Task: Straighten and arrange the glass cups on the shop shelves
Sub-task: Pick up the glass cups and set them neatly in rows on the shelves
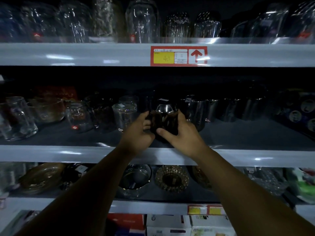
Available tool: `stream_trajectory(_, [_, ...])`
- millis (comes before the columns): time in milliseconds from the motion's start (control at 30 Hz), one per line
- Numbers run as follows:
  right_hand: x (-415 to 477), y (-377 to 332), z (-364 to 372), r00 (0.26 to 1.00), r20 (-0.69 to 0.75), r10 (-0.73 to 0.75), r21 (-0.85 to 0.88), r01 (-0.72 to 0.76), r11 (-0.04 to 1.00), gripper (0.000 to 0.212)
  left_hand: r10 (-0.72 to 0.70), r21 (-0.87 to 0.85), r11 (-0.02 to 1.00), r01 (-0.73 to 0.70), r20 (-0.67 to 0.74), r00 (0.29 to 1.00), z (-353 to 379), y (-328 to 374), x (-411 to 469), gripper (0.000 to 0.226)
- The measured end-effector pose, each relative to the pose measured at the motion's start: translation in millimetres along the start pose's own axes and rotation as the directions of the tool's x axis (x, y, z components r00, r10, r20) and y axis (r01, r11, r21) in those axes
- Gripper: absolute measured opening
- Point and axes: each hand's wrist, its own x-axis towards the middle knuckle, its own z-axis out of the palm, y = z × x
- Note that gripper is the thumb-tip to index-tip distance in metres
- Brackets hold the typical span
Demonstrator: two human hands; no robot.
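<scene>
Both hands clamped round one dark glass cup (163, 121) near the front of the middle shelf (68, 155): left hand (139, 132) and right hand (181, 133) on opposite sides. Risk imo: it's dim, neighbours sit close, esp the clear cup (125, 114) w/ a sticker, so a nudge could knock it.

On the upper shelf edge you see a red price tag (178, 56) with a yellow panel and an arrow, amber glass dishes (41, 178) and a ribbed ashtray (172, 178) lower down, and boxes (167, 224) nearest you.
</scene>
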Motion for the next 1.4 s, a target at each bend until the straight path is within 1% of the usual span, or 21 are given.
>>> stream_trajectory(33, [-2, -1, 0, 1.0, -0.017, 0.004, 0.014, -0.004, 1.0, 0.083, -0.01, -0.013, 1.0, 0.01, -0.001, 1.0, 0, 0, 0, 0.078])
stream_trajectory(100, [-5, -3, 5, 0.995, -0.097, 0.011, 0.019, -0.009, 1.0, 0.072, -0.015, -0.012, 1.0, 0.015, -0.028, 0.999, 0, 0, 1, 0.069])
stream_trajectory(167, [-8, -4, 12, 0.983, -0.182, 0.007, -0.015, -0.01, 1.0, 0.062, -0.009, -0.022, 1.0, 0.008, -0.04, 0.999, 1, 1, 1, 0.068])
stream_trajectory(267, [-11, -3, 18, 0.962, -0.268, -0.044, -0.081, 0.023, 0.996, 0.053, -0.022, -0.066, 0.998, 0.018, -0.052, 0.998, 2, -2, 2, 0.067])
stream_trajectory(467, [-13, -3, 23, 0.936, -0.343, -0.079, -0.116, 0.041, 0.992, 0.059, -0.01, -0.065, 0.998, 0.008, -0.03, 0.999, 1, -2, 2, 0.061])
stream_trajectory(533, [-15, -3, 24, 0.926, -0.367, -0.084, -0.107, 0.048, 0.993, 0.055, -0.007, -0.038, 0.999, 0.005, -0.061, 0.998, -1, -4, 3, 0.054])
stream_trajectory(633, [-17, -2, 23, 0.923, -0.376, -0.083, -0.094, 0.051, 0.994, 0.05, 0.004, 0.038, 0.999, -0.002, -0.049, 0.999, -4, -9, 6, 0.038])
stream_trajectory(667, [-17, -2, 22, 0.923, -0.375, -0.082, -0.098, 0.048, 0.994, 0.051, 0.009, 0.062, 0.998, -0.006, -0.054, 0.998, -4, -11, 8, 0.04])
stream_trajectory(700, [-17, -3, 23, 0.923, -0.375, -0.082, -0.1, 0.048, 0.994, 0.052, 0.002, 0.044, 0.999, 0.0, -0.034, 0.999, -4, -10, 7, 0.05])
stream_trajectory(733, [-17, -3, 23, 0.923, -0.376, -0.084, -0.099, 0.05, 0.994, 0.053, 0.0, -0.017, 1.0, 0.0, 0.002, 1.0, -2, -6, 4, 0.062])
stream_trajectory(767, [-17, -4, 24, 0.922, -0.378, -0.086, -0.099, 0.052, 0.994, 0.055, 0.002, -0.037, 0.999, -0.001, 0.015, 1.0, -1, -5, 4, 0.07])
stream_trajectory(800, [-17, -4, 24, 0.922, -0.378, -0.086, -0.098, 0.052, 0.994, 0.056, -0.01, -0.081, 0.997, 0.012, 0.028, 1.0, -2, -3, 2, 0.072])
stream_trajectory(833, [-16, -4, 24, 0.923, -0.375, -0.084, -0.096, 0.051, 0.994, 0.057, -0.008, -0.084, 0.996, 0.01, 0.028, 1.0, -2, -3, 2, 0.071])
stream_trajectory(900, [-16, -4, 23, 0.931, -0.359, -0.07, -0.088, 0.041, 0.995, 0.06, -0.001, -0.083, 0.997, -0.002, -0.04, 0.999, -3, -5, 3, 0.067])
stream_trajectory(933, [-16, -4, 22, 0.934, -0.351, -0.063, -0.089, 0.034, 0.995, 0.061, 0.001, -0.083, 0.997, -0.005, -0.049, 0.999, -4, -5, 5, 0.066])
stream_trajectory(1033, [-14, -4, 22, 0.936, -0.348, -0.06, -0.118, 0.02, 0.993, 0.062, -0.004, -0.097, 0.995, 0.001, -0.038, 0.999, -5, -2, 4, 0.064])
stream_trajectory(1200, [-10, -1, 24, 0.927, -0.369, -0.06, -0.141, 0.008, 0.99, 0.057, 0.007, -0.111, 0.994, -0.002, 0.041, 0.999, -4, 1, 2, 0.067])
stream_trajectory(1267, [-10, 0, 24, 0.927, -0.37, -0.063, -0.144, 0.01, 0.99, 0.057, 0.033, -0.079, 0.996, -0.031, 0.033, 0.999, -4, -1, 1, 0.069])
stream_trajectory(1400, [-10, -1, 23, 0.928, -0.367, -0.06, -0.14, 0.008, 0.99, 0.054, 0.032, -0.038, 0.999, -0.032, 0.012, 0.999, -5, -3, 2, 0.07])
